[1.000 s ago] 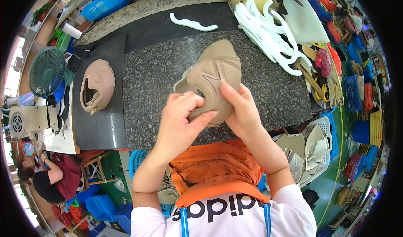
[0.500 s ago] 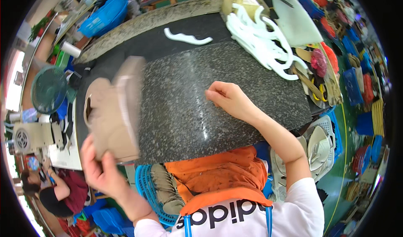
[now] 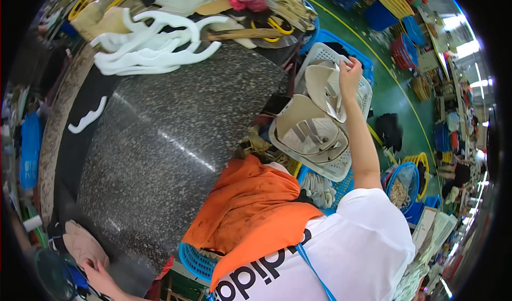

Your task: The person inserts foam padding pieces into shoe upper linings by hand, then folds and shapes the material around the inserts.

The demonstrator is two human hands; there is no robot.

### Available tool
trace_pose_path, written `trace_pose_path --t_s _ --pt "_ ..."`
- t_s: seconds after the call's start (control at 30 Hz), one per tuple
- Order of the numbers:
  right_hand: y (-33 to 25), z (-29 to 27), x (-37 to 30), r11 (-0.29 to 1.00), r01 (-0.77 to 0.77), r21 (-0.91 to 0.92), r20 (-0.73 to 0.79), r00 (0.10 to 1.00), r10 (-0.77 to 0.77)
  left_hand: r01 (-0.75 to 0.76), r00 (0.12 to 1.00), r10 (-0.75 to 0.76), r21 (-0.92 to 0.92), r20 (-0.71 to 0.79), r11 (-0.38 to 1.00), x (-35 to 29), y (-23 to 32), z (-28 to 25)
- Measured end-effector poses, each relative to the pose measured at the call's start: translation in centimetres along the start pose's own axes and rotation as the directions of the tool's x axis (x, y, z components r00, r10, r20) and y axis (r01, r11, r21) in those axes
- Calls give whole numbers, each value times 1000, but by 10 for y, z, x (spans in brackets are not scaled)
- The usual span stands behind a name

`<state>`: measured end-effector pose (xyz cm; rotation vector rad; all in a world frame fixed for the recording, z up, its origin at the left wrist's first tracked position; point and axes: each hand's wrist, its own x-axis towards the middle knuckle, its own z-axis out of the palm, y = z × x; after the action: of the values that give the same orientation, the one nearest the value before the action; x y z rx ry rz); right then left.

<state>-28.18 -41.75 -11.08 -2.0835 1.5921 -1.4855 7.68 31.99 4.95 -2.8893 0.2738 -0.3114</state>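
Note:
At the far right, my right hand point(image 3: 349, 77) reaches over a white perforated basket point(image 3: 365, 95). Its fingers are slightly bent and apart, with the tips at the edge of a beige shoe upper point(image 3: 320, 85). More beige uppers point(image 3: 309, 135) with grey stripes lie nested in the same basket. Down at the lower left, my left hand point(image 3: 98, 279) is partly cut off by the dark rim of the picture. Its spread fingers lie against a beige, flat-looking upper piece point(image 3: 85, 243) at the end of the dark speckled worktop point(image 3: 176, 125).
White curved strips point(image 3: 154, 47) are heaped on the worktop's far side; a single strip point(image 3: 88, 115) lies apart. Yellow-handled scissors point(image 3: 277, 26) and a wooden stick point(image 3: 240, 34) are beside the heap. Below the worktop stand blue baskets point(image 3: 194, 261). A green fan point(image 3: 53, 274) is at lower left.
My view has swung to the right. My right hand has left the worktop for the basket of uppers. The beige piece by my left hand, raised and blurred before, now lies lower.

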Motion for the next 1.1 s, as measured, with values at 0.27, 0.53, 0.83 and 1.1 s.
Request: trace_pose_path --t_s 0.27,0.53,0.83,1.1 --pt "-18 -87 22 796 175 -579 497 850 175 -540 841 505 -320 -191 778 -6 184 -75" --pt "-233 -123 -3 558 144 817 278 750 -600 393 616 787 -873 16 -290 -16 360 -83" --pt "-378 34 -111 298 147 943 283 117 -952 399 861 395 -907 321 -135 -4 247 -39" --pt "-497 198 -236 441 628 642 470 133 -873 89 995 8 -884 104 460 -14 230 25"
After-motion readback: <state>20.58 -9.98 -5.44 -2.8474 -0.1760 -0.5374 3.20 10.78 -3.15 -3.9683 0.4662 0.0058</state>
